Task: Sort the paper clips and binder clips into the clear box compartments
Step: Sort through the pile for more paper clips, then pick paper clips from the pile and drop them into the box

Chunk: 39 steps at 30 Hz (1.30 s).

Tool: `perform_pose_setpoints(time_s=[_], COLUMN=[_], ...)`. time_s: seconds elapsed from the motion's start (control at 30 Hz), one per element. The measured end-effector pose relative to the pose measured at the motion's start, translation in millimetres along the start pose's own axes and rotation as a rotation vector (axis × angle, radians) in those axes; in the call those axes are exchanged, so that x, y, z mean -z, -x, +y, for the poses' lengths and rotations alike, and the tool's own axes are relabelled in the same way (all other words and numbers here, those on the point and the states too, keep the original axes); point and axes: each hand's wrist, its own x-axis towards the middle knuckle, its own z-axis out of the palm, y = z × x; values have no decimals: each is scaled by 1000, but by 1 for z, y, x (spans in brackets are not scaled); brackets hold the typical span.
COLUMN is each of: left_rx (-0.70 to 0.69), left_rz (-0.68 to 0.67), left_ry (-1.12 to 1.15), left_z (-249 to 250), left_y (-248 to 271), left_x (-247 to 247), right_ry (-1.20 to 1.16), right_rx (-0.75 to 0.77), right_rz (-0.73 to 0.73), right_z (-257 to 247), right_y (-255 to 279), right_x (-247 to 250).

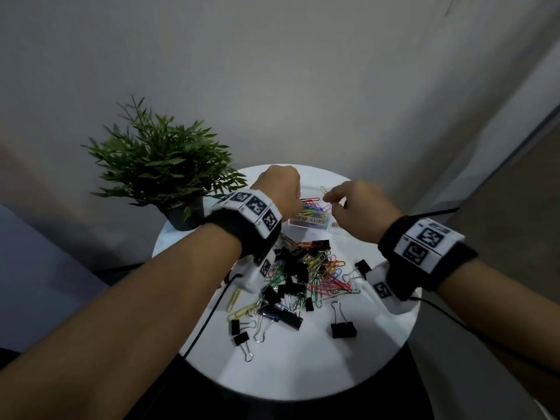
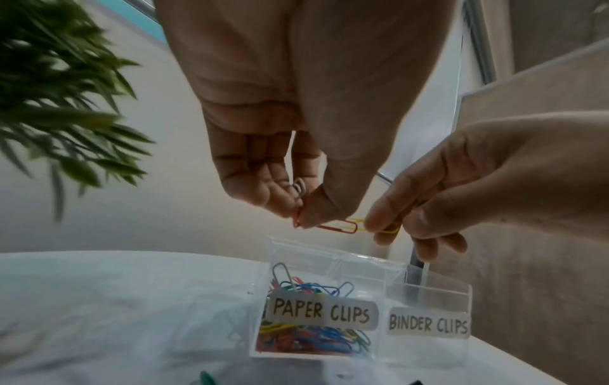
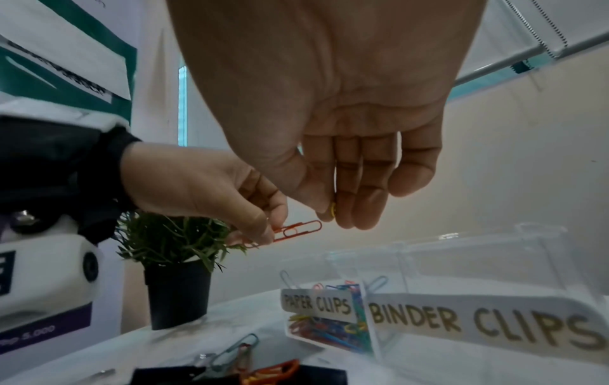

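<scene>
- Round and white, the desk [image 1: 303, 368] is standing against a pale wall, with a potted plant [image 1: 163, 168] sitting at its far left edge.
- A clear box [image 2: 333, 256] is sitting at the far side of the desk; its left compartment, labelled PAPER CLIPS [image 2: 321, 311], is holding coloured paper clips, and its right one is labelled BINDER CLIPS [image 2: 428, 325].
- The left hand [image 1: 280, 184] is hovering above the paper-clip compartment, its thumb and fingers pinching a red paper clip [image 2: 333, 226]; a silver clip [image 2: 298, 187] is showing between its fingers.
- The right hand [image 1: 359, 206] is hovering just beside it, fingers pinching a yellow paper clip [image 2: 387, 228] whose end overlaps the red one.
- A mixed pile of clips [image 1: 303, 277], black binder clips and coloured paper clips, is lying mid-desk, nearer the person.
</scene>
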Motion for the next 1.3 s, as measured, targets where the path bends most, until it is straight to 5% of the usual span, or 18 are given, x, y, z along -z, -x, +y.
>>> perform_pose_setpoints(time_s=[0.43, 0.77, 0.93, 1.07, 1.2, 1.3], left_rx=[-133, -163, -146, -106, -25, 89], left_rz=[-96, -74, 0, 50, 7, -64], left_ry=[-204, -136, -26, 39, 105, 52], left_z=[13, 3, -19, -47, -73, -85], left_y=[-34, -23, 8, 57, 114, 142], left_x=[-17, -15, 5, 14, 8, -7], right_ry=[118, 238, 339, 283, 157, 99], right_rx=[-16, 26, 54, 90, 177, 282], right_rz=[-127, -156, -250, -163, -108, -224], right_z=[6, 2, 0, -2, -15, -27], right_y=[-25, -26, -17, -2, 28, 55], right_x=[-4, -16, -17, -9, -6, -12])
